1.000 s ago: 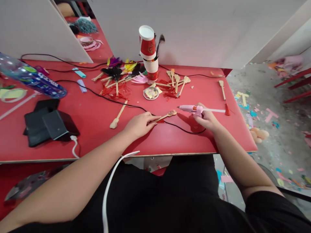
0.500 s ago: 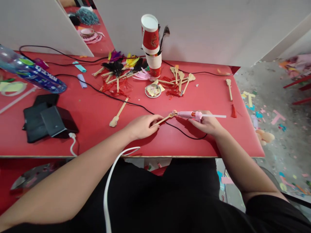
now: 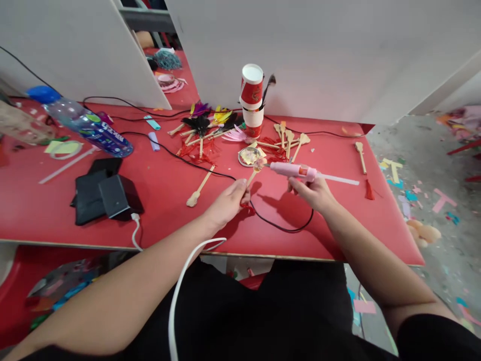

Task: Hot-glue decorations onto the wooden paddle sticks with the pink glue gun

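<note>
Between its fingers my left hand (image 3: 232, 201) grips a wooden stick (image 3: 252, 177) with a wider decorated head, tilted up toward the back; a red tassel hangs below the fingers. My right hand (image 3: 313, 191) is closed around a pink glue gun (image 3: 293, 171) with a clear glue stick out of its rear. The gun's nozzle points left, close to the stick's head; whether they touch is hard to tell. Just behind the head lies a round tin (image 3: 246, 156) with pale pieces. Another wooden stick (image 3: 201, 187) rests to the left.
Stacked paper cups (image 3: 252, 118) stand near the wall, between feathered sticks (image 3: 201, 128) and several plain wooden ones (image 3: 288, 138). A bottle (image 3: 97, 133) and a black box (image 3: 121, 197) are at the left. A black cable (image 3: 278, 227) loops under the glue gun; a tasselled stick (image 3: 361, 158) lies right.
The view has shifted, so the table sits lower in it. My left hand has turned the stick more upright, its head now in front of the tin. The glue gun is raised slightly.
</note>
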Demonstrator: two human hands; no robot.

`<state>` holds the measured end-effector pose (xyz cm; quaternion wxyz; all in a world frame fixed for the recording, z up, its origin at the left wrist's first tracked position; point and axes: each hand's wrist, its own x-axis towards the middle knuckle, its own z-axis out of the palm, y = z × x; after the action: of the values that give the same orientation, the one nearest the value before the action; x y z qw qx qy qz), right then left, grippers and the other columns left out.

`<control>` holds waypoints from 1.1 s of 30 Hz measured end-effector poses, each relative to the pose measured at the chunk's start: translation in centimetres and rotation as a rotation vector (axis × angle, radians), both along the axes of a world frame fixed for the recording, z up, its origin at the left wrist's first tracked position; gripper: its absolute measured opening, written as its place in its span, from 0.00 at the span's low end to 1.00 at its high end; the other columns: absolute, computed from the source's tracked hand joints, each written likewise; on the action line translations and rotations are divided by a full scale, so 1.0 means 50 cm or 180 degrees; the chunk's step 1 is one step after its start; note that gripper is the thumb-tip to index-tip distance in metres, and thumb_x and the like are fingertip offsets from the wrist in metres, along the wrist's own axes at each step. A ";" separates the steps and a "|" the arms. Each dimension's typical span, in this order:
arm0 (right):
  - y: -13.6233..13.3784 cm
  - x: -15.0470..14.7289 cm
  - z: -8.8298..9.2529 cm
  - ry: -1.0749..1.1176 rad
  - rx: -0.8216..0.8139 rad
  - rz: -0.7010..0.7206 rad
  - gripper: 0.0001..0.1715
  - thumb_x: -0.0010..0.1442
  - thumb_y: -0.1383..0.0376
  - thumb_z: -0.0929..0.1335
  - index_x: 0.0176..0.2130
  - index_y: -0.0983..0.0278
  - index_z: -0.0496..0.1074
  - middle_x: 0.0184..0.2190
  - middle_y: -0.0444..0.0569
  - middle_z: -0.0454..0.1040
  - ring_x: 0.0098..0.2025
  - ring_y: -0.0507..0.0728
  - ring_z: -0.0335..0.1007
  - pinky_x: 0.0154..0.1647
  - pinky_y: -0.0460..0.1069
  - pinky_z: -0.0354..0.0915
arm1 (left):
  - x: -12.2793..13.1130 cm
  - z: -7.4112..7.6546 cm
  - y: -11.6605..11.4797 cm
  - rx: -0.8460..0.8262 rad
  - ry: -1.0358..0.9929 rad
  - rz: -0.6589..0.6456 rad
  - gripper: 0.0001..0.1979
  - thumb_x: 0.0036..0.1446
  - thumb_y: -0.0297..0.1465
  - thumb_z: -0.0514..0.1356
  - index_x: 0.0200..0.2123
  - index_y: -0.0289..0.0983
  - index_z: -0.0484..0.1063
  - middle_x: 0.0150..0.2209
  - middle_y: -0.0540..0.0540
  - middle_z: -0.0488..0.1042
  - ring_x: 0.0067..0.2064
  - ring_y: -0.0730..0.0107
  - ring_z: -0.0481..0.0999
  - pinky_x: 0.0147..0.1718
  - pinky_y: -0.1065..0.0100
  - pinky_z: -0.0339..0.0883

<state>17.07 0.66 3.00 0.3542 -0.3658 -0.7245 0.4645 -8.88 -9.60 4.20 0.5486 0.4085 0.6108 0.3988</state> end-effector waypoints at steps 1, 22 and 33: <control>0.003 -0.013 -0.003 0.0163 -0.0189 -0.0096 0.31 0.71 0.36 0.75 0.44 0.61 0.81 0.31 0.50 0.81 0.28 0.56 0.72 0.30 0.54 0.67 | -0.004 -0.004 -0.001 0.0107 0.0054 0.0009 0.21 0.84 0.46 0.48 0.39 0.41 0.65 0.31 0.52 0.62 0.29 0.71 0.58 0.30 0.67 0.57; -0.003 -0.044 -0.091 0.0502 -0.0198 -0.0065 0.37 0.69 0.30 0.74 0.38 0.59 0.76 0.23 0.44 0.72 0.25 0.55 0.67 0.31 0.55 0.65 | 0.020 -0.031 -0.039 0.0927 0.0838 0.0000 0.15 0.82 0.42 0.49 0.40 0.44 0.61 0.32 0.50 0.72 0.33 0.67 0.74 0.37 0.64 0.72; 0.013 -0.031 -0.104 0.0445 -0.0207 0.0232 0.33 0.74 0.35 0.72 0.56 0.58 0.81 0.25 0.41 0.64 0.26 0.55 0.56 0.30 0.54 0.58 | 0.039 -0.039 -0.048 0.0994 0.0747 0.0109 0.14 0.82 0.42 0.50 0.40 0.44 0.61 0.31 0.52 0.69 0.31 0.69 0.72 0.36 0.65 0.69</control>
<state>15.54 1.32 -2.18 0.3747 -0.3171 -0.6954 0.5248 -6.91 -11.99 2.26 0.3968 0.5219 0.6081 0.4477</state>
